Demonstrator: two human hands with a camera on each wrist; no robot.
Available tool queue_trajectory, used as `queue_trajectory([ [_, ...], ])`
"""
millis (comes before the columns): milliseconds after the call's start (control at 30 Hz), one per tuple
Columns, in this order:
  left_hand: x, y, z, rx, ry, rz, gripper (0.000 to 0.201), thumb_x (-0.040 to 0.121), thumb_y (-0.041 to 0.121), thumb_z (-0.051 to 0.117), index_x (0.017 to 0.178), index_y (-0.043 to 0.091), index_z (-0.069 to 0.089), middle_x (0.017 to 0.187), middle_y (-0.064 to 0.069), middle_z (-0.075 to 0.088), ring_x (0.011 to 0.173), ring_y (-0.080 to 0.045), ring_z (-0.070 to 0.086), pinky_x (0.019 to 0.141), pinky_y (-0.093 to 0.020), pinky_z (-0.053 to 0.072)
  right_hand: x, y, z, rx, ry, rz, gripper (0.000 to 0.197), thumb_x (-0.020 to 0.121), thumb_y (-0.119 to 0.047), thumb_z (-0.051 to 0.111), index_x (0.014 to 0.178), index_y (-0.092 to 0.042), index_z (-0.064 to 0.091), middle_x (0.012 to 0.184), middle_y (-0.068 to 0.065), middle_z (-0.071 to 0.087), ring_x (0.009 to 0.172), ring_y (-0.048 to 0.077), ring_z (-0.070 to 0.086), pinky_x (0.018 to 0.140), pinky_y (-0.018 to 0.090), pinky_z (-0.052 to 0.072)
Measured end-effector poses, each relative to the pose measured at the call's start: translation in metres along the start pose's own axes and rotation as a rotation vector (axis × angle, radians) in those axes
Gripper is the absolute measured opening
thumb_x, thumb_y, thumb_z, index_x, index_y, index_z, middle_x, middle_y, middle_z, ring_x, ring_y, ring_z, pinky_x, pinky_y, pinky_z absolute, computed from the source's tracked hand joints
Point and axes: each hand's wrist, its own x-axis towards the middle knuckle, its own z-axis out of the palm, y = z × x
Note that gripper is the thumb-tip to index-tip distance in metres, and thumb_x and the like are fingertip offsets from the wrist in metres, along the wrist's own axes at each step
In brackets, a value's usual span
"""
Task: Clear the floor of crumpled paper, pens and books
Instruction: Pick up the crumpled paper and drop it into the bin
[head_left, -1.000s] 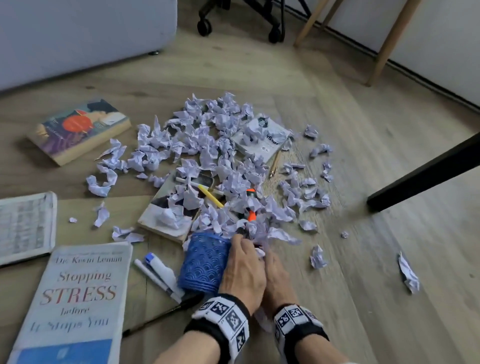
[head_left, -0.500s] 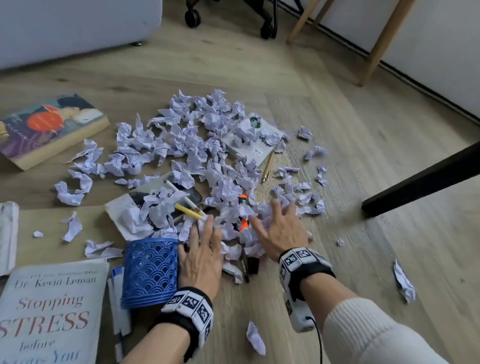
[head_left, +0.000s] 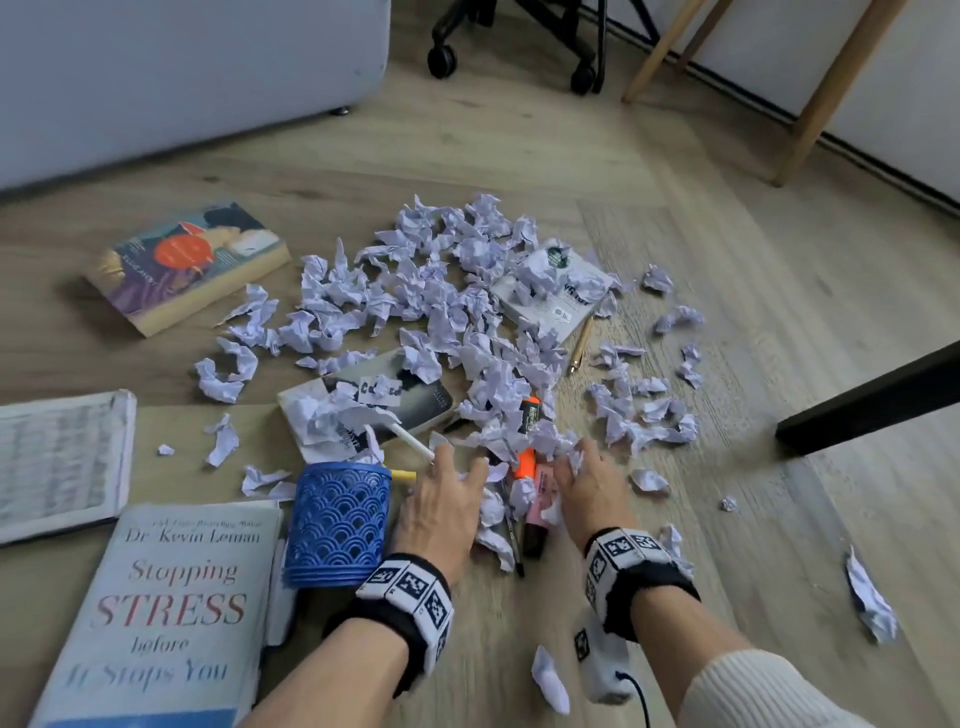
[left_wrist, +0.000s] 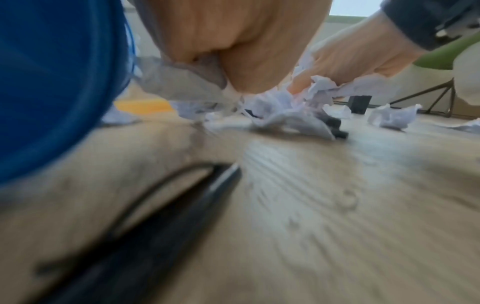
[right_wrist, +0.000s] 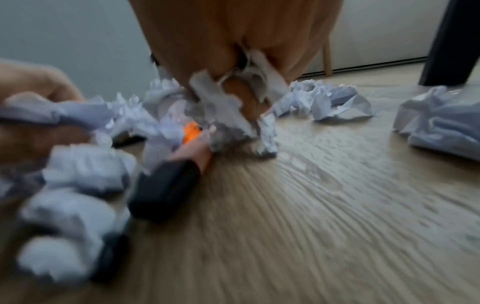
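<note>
1. Both hands have drawn back toward the body since half a second ago, raking crumpled paper (head_left: 498, 499) and pens with them.
2. That paper, light and springy, lies heaped on the floor (head_left: 727, 364) between the hands and up toward 12 o'clock; it is best scooped in bunches.
3. Left hand (head_left: 441, 514): fingers curled over scraps. Right hand (head_left: 589, 488): fingers clutching paper.
4. Stiff, smooth highlighters (head_left: 535, 499) lie between the hands; grip mid-barrel.
5. At 9 o'clock stands a blue pen cup (head_left: 337, 525); books (head_left: 171, 613) lie beyond.

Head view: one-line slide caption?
Both hands rake crumpled paper and highlighters beside the blue pen holder.
</note>
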Motion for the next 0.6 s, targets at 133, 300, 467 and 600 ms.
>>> queue_trajectory([
  [133, -0.004, 0.005, -0.033, -0.006, 0.124, 0.022, 0.036, 0.095, 0.006, 0.02, 0.128, 0.015, 0.033, 0.115, -0.008, 0.038, 0.077, -0.017, 0.046, 0.063, -0.027, 0.04, -0.001, -0.021, -0.028, 0.147, 0.115, -0.003, 0.029, 0.099, -0.028, 0.043, 0.117, -0.008, 0.051, 0.096, 0.015, 0.06, 0.088, 0.03, 0.057, 0.077, 0.032, 0.042],
  [300, -0.011, -0.001, -0.08, -0.157, 0.25, 0.011, 0.017, 0.104, 0.024, 0.027, 0.116, 0.015, 0.036, 0.099, -0.004, 0.052, 0.064, -0.016, 0.051, 0.056, -0.025, 0.044, -0.001, -0.069, -0.068, 0.324, 0.176, -0.034, 0.02, 0.098, -0.033, 0.043, 0.104, -0.015, 0.046, 0.074, 0.003, 0.056, 0.069, 0.021, 0.056, 0.062, 0.03, 0.046],
  [467, -0.033, -0.032, -0.133, -0.193, 0.4, -0.004, 0.018, 0.104, 0.027, 0.027, 0.111, 0.015, 0.039, 0.08, -0.006, 0.058, 0.062, -0.025, 0.056, 0.052, -0.033, 0.045, -0.009, -0.147, -0.094, 0.433, 0.187, -0.222, 0.026, 0.098, -0.032, 0.045, 0.101, -0.007, 0.051, 0.071, 0.001, 0.053, 0.069, 0.021, 0.052, 0.069, 0.027, 0.038],
  [600, -0.063, -0.075, -0.175, -0.303, 0.489, -0.089, 0.031, 0.103, 0.039, 0.03, 0.102, 0.013, 0.047, 0.062, -0.003, 0.052, 0.056, -0.026, 0.052, 0.049, -0.033, 0.034, -0.028, -0.227, -0.104, 0.459, 0.065, -0.456, 0.026, 0.096, -0.035, 0.043, 0.078, -0.017, 0.046, 0.064, -0.003, 0.051, 0.058, 0.015, 0.047, 0.056, 0.019, 0.036],
])
